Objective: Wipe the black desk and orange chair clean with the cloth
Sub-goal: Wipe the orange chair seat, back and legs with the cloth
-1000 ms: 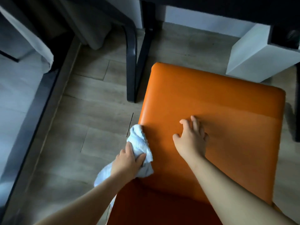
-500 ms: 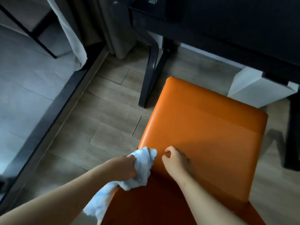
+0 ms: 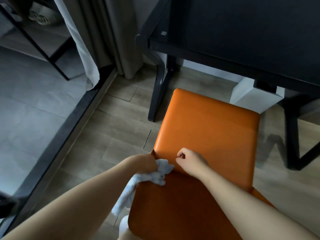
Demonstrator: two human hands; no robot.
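The orange chair (image 3: 211, 132) stands in front of me, its seat toward the black desk (image 3: 242, 37) and its backrest nearest me. My left hand (image 3: 145, 163) grips a white cloth (image 3: 155, 175) at the crease where the seat meets the backrest, on the chair's left side. The cloth's tail hangs down past the backrest's left edge. Just to the right of the cloth my right hand (image 3: 190, 159) rests on the rear of the seat with fingers curled and nothing in it.
Black desk legs (image 3: 161, 94) stand left of the seat, and another leg frame (image 3: 294, 135) at right. A white box (image 3: 249, 94) sits under the desk. Grey curtains (image 3: 107, 40) hang at the back; a black floor track (image 3: 57, 146) runs along the left.
My left hand has drawn the cloth back along the seat's left edge to the seat-back crease. My right hand slid back too and curled its fingers. My head rose, showing the desk top.
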